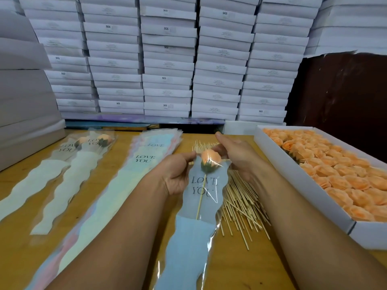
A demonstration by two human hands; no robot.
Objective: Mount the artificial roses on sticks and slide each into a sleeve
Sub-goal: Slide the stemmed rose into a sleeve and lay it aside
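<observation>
Where boxes (167, 59) loom, wooden table (125, 237).

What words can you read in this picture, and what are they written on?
"LOVE YOU": on the sleeve both hands hold, with the rose inside.
"LOVE YOU": on the top sleeve of the stack; a sleeve just behind shows "LOVE" only.
"LOVE YOU": on the two finished sleeves at the left.
"SGS": on several white boxes stacked behind.
The boxes' other small print is too blurred to read.
</observation>
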